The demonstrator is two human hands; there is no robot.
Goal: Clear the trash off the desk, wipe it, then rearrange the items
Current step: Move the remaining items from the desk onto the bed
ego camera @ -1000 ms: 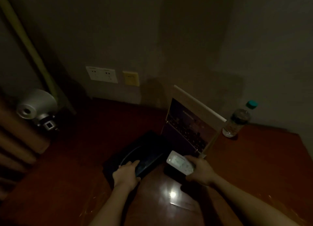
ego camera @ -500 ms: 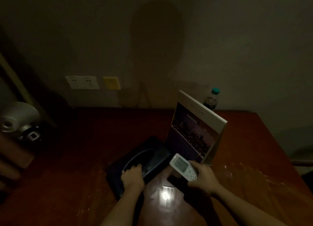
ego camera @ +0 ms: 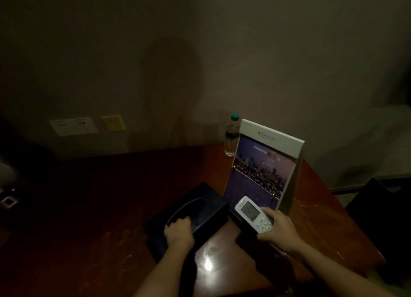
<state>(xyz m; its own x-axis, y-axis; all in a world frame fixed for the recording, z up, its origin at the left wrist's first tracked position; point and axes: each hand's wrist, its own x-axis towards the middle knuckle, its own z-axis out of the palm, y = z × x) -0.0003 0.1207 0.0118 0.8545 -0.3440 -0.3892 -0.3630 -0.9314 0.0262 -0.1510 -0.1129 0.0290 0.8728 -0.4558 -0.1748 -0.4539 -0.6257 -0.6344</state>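
Note:
The room is dim. A black tissue box (ego camera: 206, 214) with an oval slot lies on the reddish wooden desk (ego camera: 111, 207). My left hand (ego camera: 179, 231) grips its near edge, fingers curled over the slot's rim. My right hand (ego camera: 278, 231) holds a white remote control (ego camera: 253, 214) with a lit grey display, just right of the box. Behind the remote stands a tent-shaped desk calendar (ego camera: 264, 165) with a night city picture. A clear water bottle (ego camera: 231, 138) with a green cap stands behind the calendar, near the wall.
White wall sockets (ego camera: 73, 125) and a yellow plate (ego camera: 113, 122) sit on the wall above the desk's back edge. A pale device (ego camera: 7, 198) shows at the far left. The desk's right edge (ego camera: 333, 196) drops off toward a dark chair (ego camera: 382, 198).
My view has swung to the right, so the calendar now shows its front and the bottle sits behind it. Both hands keep their holds on the tissue box and the remote.

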